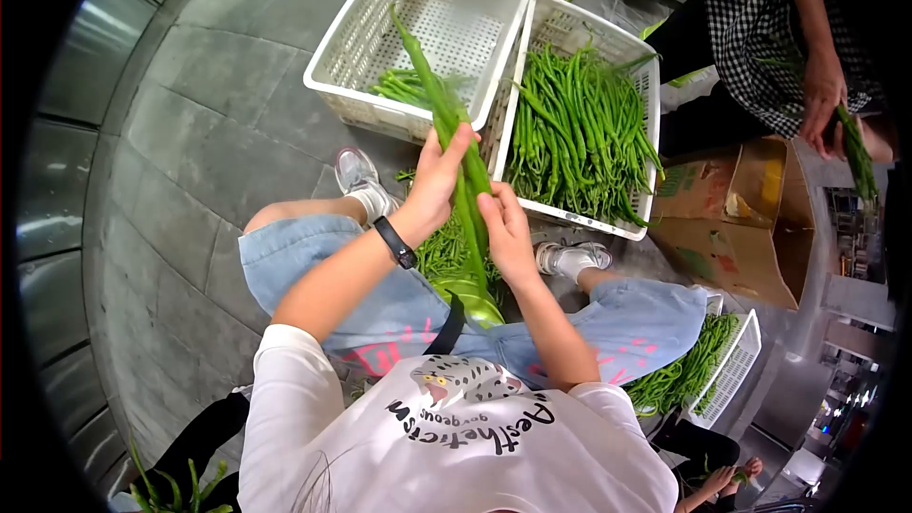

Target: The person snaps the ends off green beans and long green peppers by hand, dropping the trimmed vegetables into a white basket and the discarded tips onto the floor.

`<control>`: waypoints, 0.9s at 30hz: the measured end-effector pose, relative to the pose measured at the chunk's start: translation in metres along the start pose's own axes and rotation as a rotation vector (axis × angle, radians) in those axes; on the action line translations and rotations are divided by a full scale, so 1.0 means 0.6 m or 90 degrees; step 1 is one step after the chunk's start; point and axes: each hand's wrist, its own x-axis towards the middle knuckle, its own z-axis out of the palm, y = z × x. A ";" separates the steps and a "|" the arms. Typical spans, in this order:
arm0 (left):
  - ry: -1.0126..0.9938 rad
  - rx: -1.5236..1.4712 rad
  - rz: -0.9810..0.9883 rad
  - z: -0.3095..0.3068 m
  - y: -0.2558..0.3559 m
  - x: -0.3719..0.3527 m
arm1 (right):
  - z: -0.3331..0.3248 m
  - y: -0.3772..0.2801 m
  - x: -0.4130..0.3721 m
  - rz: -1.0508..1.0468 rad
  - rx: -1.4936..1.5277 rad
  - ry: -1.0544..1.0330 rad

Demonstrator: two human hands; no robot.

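My left hand [440, 179], with a dark watch [394, 241] on its wrist, is closed around a bunch of long green chili peppers [465, 218] above my lap. Lower on the same bunch, my right hand [508, 233] has its thumb and fingers pressed against it. The upper tips point toward a white plastic crate [328, 66], where a few chili peppers lie in the near corner. Beneath my hands, more chili peppers [439, 252] are heaped between my legs, partly hidden by my arms.
A second white crate [534, 14] holds a big pile of chili peppers. Right of it stands an open cardboard box [727, 218]. Another person's hand [823, 90] holds chili peppers at the right. A crate [736, 361] of chili peppers sits by my right leg; another person's hands [736, 477] show below.
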 end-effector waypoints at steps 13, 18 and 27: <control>0.084 0.033 0.033 0.012 -0.002 -0.014 | 0.022 -0.002 -0.001 -0.030 -0.207 0.047; 0.098 0.038 0.024 0.005 -0.005 -0.011 | 0.031 -0.010 -0.010 -0.174 -0.352 0.105; 0.109 -0.006 0.209 -0.020 0.092 0.030 | 0.022 0.012 -0.035 0.026 -0.022 -0.117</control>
